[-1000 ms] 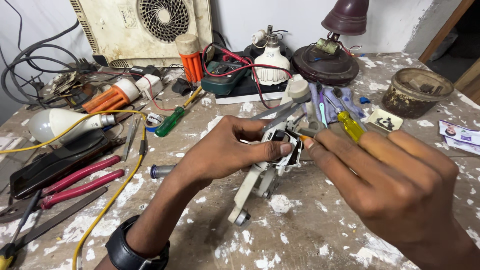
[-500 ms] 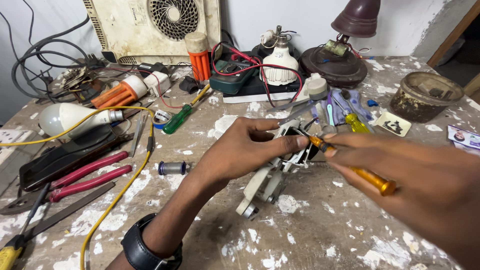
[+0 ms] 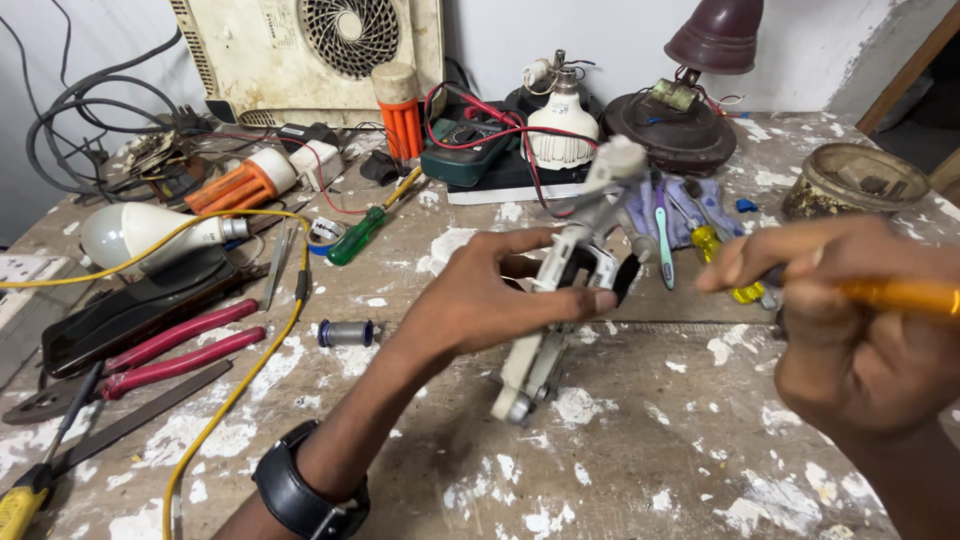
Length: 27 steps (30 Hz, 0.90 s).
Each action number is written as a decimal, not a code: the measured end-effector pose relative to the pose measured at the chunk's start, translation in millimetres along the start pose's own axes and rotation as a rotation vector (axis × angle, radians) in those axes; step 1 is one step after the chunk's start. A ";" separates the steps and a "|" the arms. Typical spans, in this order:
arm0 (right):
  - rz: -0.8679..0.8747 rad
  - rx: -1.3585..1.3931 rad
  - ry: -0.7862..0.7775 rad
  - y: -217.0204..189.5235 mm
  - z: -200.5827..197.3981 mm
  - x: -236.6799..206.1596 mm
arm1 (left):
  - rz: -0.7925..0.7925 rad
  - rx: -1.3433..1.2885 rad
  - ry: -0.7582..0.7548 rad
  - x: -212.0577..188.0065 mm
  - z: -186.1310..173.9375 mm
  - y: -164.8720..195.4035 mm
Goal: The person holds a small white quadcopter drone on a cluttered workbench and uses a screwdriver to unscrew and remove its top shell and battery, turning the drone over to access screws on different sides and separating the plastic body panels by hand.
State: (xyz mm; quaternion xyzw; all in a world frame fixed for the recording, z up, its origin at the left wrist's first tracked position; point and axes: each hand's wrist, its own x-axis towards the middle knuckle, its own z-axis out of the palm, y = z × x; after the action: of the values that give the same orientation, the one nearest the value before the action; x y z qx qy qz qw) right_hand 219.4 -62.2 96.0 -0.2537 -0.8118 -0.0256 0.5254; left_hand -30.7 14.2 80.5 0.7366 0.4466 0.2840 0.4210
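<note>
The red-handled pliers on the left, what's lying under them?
The red-handled pliers lie across a flat black slab and the paint-flecked table. Whatever sits beneath the slab is covered.

- My left hand [image 3: 490, 295] reaches forward, palm down, fingers curled in a grip, wrist strapped.
- My right hand [image 3: 860, 330] is raised close, fingers pinched shut.

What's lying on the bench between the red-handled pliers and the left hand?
In the head view, a small grey cylindrical part lies on the paint-spattered bench between the red-handled pliers and the left hand, with a yellow wire crossing there.
</note>
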 end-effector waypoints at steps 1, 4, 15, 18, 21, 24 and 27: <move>0.086 -0.091 -0.013 1.6 -2.2 -1.4 | 0.017 -0.027 -0.005 -0.2 -2.1 -2.7; 0.429 -0.385 -0.153 14.2 9.7 -7.2 | 0.044 -0.074 -0.029 0.3 -4.4 -9.5; 0.298 -0.437 -0.245 43.9 58.2 -25.8 | 0.358 -0.189 -0.222 0.2 1.8 -19.8; 0.307 -0.371 -0.355 54.6 52.1 -28.6 | 0.248 -0.057 -0.145 -2.3 0.0 -16.2; 0.051 -0.285 -0.329 59.0 39.2 -25.5 | 0.137 -0.105 -0.184 -5.0 -0.2 -10.1; 0.217 -0.216 -0.401 55.9 25.0 -20.2 | 0.345 -0.232 -0.186 -6.5 1.8 -3.5; 0.250 -0.221 -0.397 52.7 24.4 -17.4 | 0.142 -0.038 -0.126 -9.3 1.1 -0.4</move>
State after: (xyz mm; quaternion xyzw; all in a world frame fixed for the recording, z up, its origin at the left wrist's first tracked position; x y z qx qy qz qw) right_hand 227.6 -15.5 58.1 -0.4080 -0.8537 0.0015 0.3238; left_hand -34.1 5.5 79.2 0.7745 0.3606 0.2749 0.4411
